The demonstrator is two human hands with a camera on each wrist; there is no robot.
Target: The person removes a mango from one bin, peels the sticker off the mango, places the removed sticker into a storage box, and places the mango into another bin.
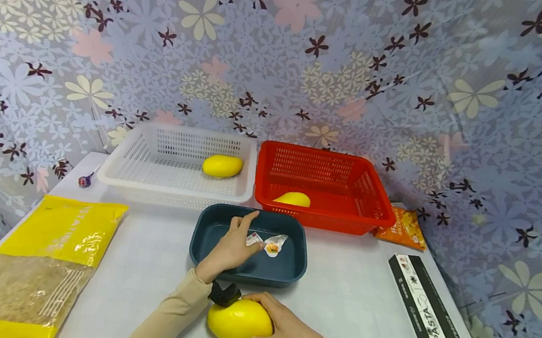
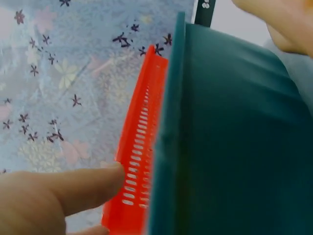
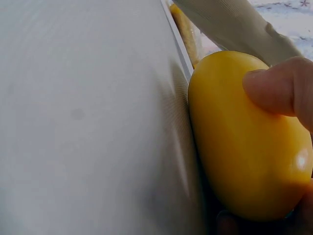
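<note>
A dark teal bin point(image 1: 255, 276) sits mid-table, with a small printed packet point(image 1: 253, 239) and a clear-and-white wrapper piece point(image 1: 274, 245) on its floor. My left hand point(image 1: 230, 244) reaches over the bin, its index finger extended to the far rim. In the left wrist view its thumb point(image 2: 93, 188) shows beside the bin's wall; nothing is seen in its grasp. Close to the table's front, my right hand point(image 1: 291, 328) grips a yellow mango point(image 1: 237, 322), thumb on one side. The mango point(image 3: 244, 142) fills much of the right wrist view, where the other fingers are mostly hidden.
Behind the bin stand a white basket point(image 1: 173, 198) with a mango point(image 1: 222, 166) and a red basket point(image 1: 329, 223) with another mango point(image 1: 294, 198). A yellow bag point(image 1: 38, 260) and a lollipop point(image 1: 85, 180) lie left; an orange packet point(image 1: 401, 227) and a pasta box point(image 1: 433, 324) lie right.
</note>
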